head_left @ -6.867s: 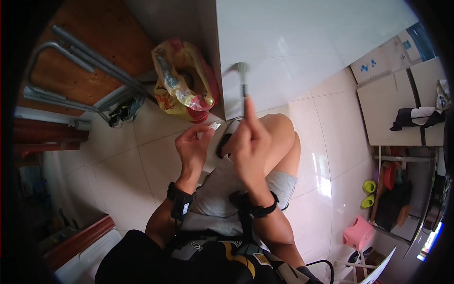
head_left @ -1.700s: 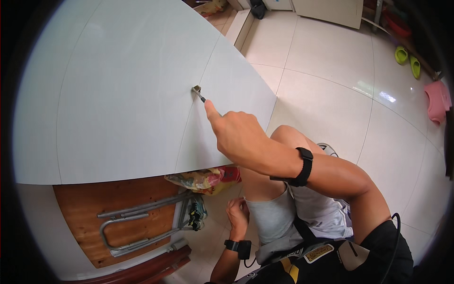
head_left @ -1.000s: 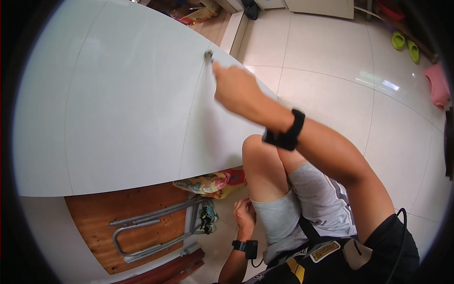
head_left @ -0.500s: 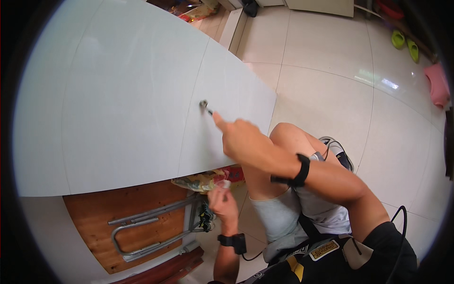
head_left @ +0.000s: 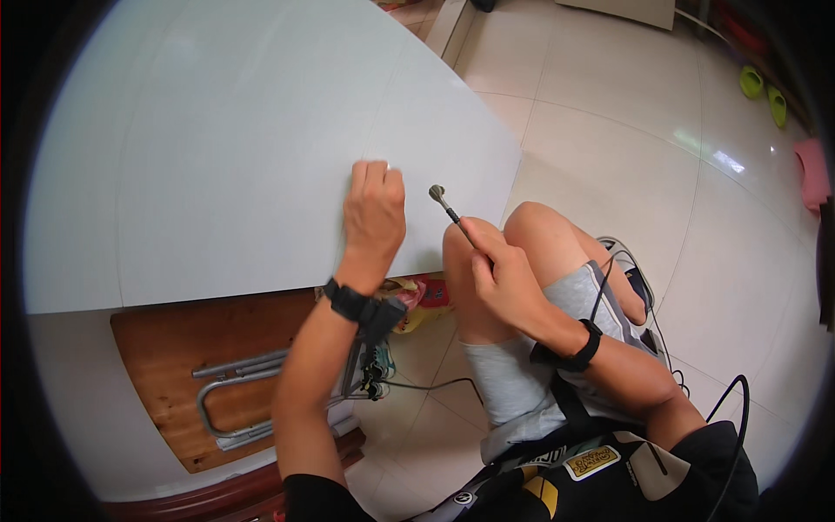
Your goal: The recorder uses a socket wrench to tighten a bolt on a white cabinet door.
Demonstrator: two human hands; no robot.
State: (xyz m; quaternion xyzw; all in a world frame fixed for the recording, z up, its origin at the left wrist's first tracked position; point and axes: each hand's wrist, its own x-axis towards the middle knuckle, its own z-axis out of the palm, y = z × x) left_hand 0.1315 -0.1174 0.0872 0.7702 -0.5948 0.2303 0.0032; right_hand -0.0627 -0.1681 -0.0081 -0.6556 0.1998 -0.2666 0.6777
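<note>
My right hand (head_left: 507, 283) grips a slim tool (head_left: 443, 200) with a dark handle and a rounded metal head; its exact kind is not clear. The tool's head is raised over the right part of a broad white tabletop (head_left: 235, 174). My left hand (head_left: 374, 209) is over the same tabletop, left of the tool, with its fingers curled down and together. A tiny pale bit shows by its fingertips, but whatever they hold is hidden. Both wrists wear black straps.
Below the tabletop's near edge, a wooden board (head_left: 243, 339) with folded metal legs (head_left: 235, 409) leans. Colourful bags (head_left: 426, 296) are tucked beside my legs. Black cables (head_left: 435, 385) run near me. Green slippers (head_left: 751, 83) and a pink object (head_left: 812, 174) lie at the far right.
My left hand has moved up from below the tabletop's edge to over its surface. My right hand has drawn the tool back to the right. The view has shifted slightly.
</note>
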